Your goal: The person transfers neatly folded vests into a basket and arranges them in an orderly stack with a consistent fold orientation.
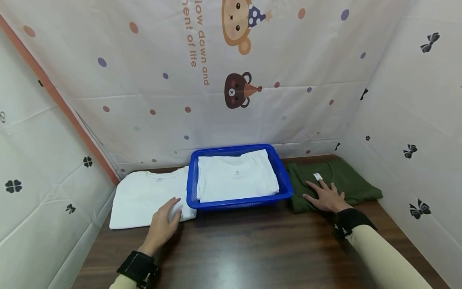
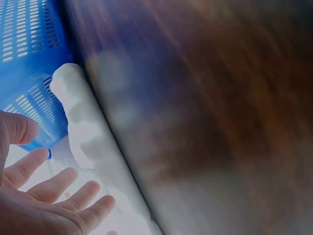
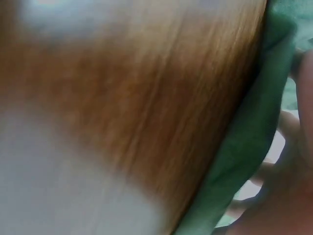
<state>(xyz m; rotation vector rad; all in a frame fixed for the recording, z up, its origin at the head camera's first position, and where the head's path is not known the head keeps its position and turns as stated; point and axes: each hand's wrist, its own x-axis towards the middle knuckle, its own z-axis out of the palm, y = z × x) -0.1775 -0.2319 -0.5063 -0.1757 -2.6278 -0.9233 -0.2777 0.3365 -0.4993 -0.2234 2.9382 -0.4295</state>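
Blue plastic makes up the basket (image 1: pixel 234 151) at the far side of the brown table (image 1: pixel 231 249), in the middle. One folded white shirt (image 1: pixel 236 180) lies flat inside it. Just to the left of the basket lies another white shirt (image 1: pixel 144 200), folded too. A left hand (image 1: pixel 163 225) is at its near right corner. That hand's grip is loose, with the thumb and fingers apart, and it has hold of nothing. I cannot tell if it touches the cloth.

To the right of the basket is a green shirt (image 1: pixel 355 182), folded, with a little white tag (image 1: pixel 318 176) at its neck. The right hand (image 1: pixel 327 198) rests on it, near the tag. Its fingers are spread wide, and its grip holds nothing.

Both wrists wear black bands (image 1: pixel 138 268). Behind the basket, a brown bear (image 1: pixel 236 91) is on the pale far wall (image 1: pixel 223 124).
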